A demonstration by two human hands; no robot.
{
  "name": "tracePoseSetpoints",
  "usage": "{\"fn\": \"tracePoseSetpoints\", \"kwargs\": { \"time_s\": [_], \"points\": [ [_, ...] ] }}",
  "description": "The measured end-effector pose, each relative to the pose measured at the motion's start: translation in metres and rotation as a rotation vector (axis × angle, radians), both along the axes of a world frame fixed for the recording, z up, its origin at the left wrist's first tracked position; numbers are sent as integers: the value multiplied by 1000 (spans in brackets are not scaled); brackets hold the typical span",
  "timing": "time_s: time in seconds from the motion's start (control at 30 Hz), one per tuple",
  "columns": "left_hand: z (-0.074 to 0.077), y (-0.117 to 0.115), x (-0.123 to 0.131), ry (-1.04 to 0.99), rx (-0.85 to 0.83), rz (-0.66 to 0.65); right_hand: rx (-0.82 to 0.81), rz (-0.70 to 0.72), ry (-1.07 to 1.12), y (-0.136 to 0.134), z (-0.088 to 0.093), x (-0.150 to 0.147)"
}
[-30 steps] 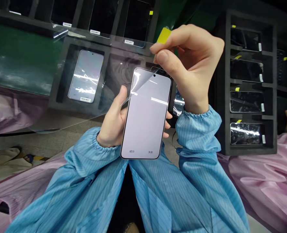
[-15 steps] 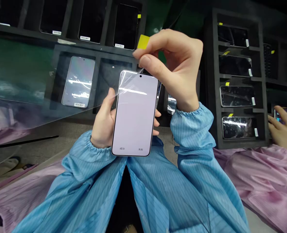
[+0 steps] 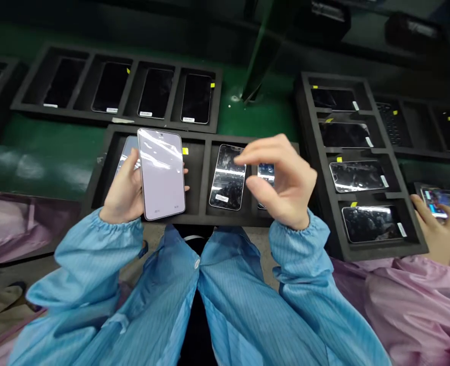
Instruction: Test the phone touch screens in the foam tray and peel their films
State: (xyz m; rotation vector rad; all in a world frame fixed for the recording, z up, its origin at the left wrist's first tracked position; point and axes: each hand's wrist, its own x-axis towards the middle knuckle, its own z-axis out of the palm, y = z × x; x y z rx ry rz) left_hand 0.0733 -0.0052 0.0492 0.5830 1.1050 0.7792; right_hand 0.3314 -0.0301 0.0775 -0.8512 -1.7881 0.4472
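We grip pale-screened smartphone (image 3: 162, 175) in left hand (image 3: 124, 190), 9 o'clock, over foam tray (image 3: 210, 218); right hand (image 3: 282, 183), 3 o'clock, half-open, holds nothing, just beside tray phone (image 3: 228, 177).

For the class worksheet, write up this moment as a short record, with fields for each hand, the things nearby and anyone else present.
Left hand: holds a smartphone with a pale lilac screen
Right hand: nothing visible held, fingers curved apart
Nearest to right hand: a tray-held phone
Surroundings: black foam tray with phones in compartments
Others: a co-worker's hand on another phone
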Motion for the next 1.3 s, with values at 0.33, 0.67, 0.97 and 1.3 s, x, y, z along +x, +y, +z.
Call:
{"fn": "tracePoseSetpoints", "kwargs": {
  "time_s": [0.33,0.67,0.97,1.3],
  "points": [
    [-12,0,-7,78,85,-46,-119,0,-76,-31,-24,-11],
    [-40,-55,-55,1113,1016,437,-83,-41,-525,-36,-60,-74],
    [-76,-92,-110,1372,820,79,-40,37,-757,-26,-76,-99],
    [-80,-85,-108,1326,762,101,-53,37,-818,-27,-73,-102]
  ]
}}
